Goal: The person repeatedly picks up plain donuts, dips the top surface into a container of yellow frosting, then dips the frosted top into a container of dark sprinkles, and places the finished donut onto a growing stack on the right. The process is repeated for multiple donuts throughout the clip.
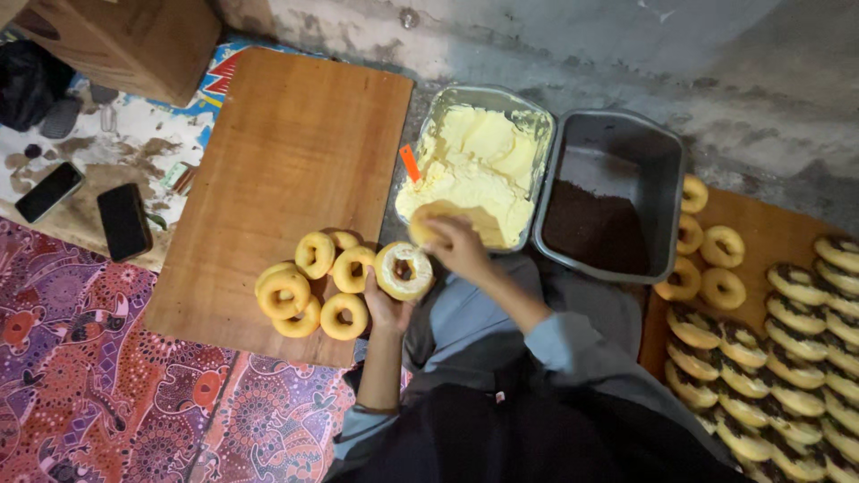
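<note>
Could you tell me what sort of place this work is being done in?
Probably an informal, floor-level doughnut workshop: a wooden board with plain doughnuts, trays of cream and dark sprinkles, and rows of topped doughnuts against a rough wall.

we see bare board (286, 152) open at upper centre-left; plain doughnuts (313, 286) crowd its lower edge, two tubs (617, 143) block centre-right, and topped doughnuts (787, 358) fill the right.

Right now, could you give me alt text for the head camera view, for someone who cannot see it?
Seen from above, a person's left hand holds a doughnut spread with pale cream while the right hand reaches into a tray of cream. Plain doughnuts lie on a wooden board; a grey tub of dark crumbs and rows of topped doughnuts lie to the right.
</note>
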